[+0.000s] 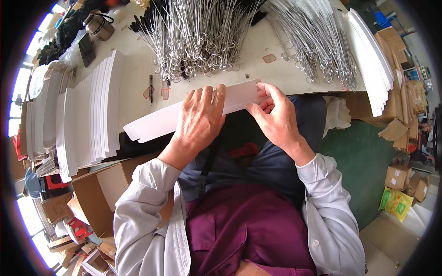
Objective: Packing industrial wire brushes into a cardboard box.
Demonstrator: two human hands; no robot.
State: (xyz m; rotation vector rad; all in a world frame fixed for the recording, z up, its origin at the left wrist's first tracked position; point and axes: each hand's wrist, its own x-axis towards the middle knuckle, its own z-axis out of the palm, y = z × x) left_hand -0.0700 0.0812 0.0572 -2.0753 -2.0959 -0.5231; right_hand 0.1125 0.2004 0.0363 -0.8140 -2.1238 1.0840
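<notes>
A long, narrow white cardboard box [154, 123] lies slantwise at the near edge of the table, its left end with small flaps lower than its right. My left hand [199, 116] is wrapped over the middle of the box, fingers on its upper face. At the right end, my right hand [276, 115] pinches the end flap between thumb and fingers. Just beyond the box, a small black-bristled brush [150, 87] lies on the table. A big pile of wire-handled brushes [198, 41] with ring ends spreads farther back.
More ring-ended wire handles [317, 41] lie at the back right, beside a stack of white flat boxes [370, 60]. Rows of white boxes [94, 110] stand at left. Behind them is a metal flask [99, 25]. An open brown carton [99, 193] sits below the table's left edge.
</notes>
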